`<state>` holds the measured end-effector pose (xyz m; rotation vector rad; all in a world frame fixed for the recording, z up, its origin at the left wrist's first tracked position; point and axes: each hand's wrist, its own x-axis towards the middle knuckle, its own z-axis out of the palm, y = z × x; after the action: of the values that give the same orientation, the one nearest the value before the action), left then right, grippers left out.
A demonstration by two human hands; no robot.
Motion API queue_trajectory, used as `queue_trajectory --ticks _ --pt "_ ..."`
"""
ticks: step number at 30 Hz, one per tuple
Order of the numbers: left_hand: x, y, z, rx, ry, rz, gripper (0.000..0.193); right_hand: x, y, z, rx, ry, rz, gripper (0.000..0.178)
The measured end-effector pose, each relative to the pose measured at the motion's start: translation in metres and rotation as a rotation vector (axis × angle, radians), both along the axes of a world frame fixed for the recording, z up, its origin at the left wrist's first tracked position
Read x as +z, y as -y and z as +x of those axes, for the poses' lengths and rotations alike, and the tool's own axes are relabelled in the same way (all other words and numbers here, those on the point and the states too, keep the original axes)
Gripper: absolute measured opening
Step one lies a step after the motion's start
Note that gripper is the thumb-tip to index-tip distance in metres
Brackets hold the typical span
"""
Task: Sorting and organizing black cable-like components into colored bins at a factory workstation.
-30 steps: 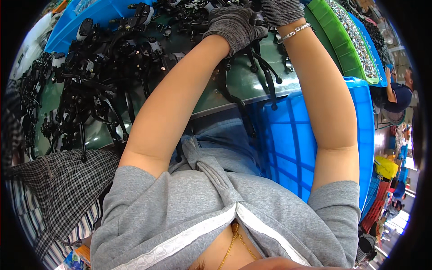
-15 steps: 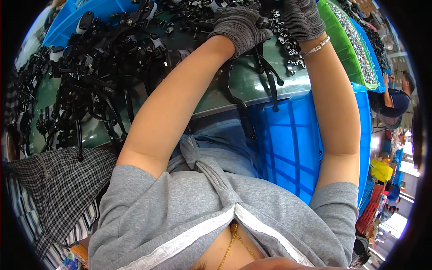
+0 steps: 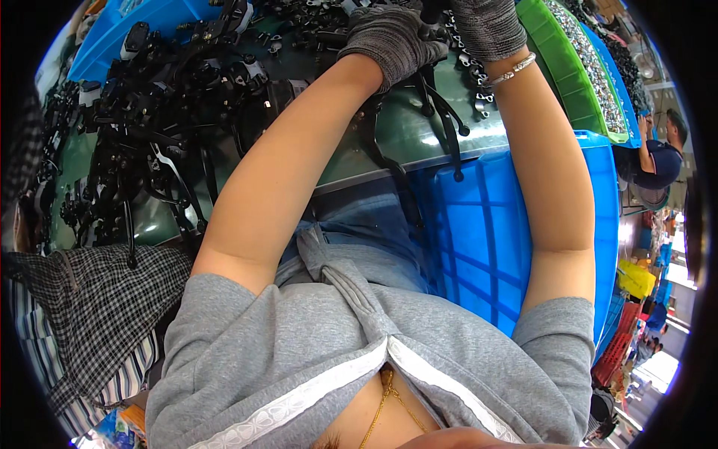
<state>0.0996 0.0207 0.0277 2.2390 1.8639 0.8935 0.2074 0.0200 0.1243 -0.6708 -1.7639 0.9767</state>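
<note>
My left hand, in a grey knitted glove, is closed at the top of the view over the table. Its fingers curl around a black part that is mostly hidden. Black brake levers with ball ends stick out below that hand toward the table's front edge; whether they join the held part I cannot tell. Close by on the right is my right hand, gloved alike, its fingers cut off by the upper edge. Small metal clamps lie in a row beneath and between the hands.
Black lever assemblies pile up on the left, before a blue bin. At right stands a green tray of small metal pieces. A blue crate sits against the table's front. A person is at far right.
My right hand has shifted slightly left and up, nearer to my left hand. The left hand keeps its closed hold with a slight shift of the whole view.
</note>
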Motion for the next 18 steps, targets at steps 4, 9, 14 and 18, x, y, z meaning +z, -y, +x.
queue_trajectory --ticks 4,9,14,18 --pt "-0.009 -0.002 -0.001 -0.015 -0.035 0.157 0.057 0.004 0.001 0.005 -0.029 -0.072 0.02 0.037" --pt "-0.011 0.002 0.001 -0.059 -0.052 0.215 0.056 0.005 -0.005 0.015 -0.012 -0.242 0.1 0.037" --pt "-0.007 0.004 -0.004 -0.047 -0.099 0.0 0.052 -0.004 -0.015 0.01 0.021 -0.254 0.088 0.037" --pt "0.006 0.008 -0.013 -0.131 -0.028 -0.157 0.055 -0.007 -0.014 0.0 0.056 -0.244 0.075 0.037"
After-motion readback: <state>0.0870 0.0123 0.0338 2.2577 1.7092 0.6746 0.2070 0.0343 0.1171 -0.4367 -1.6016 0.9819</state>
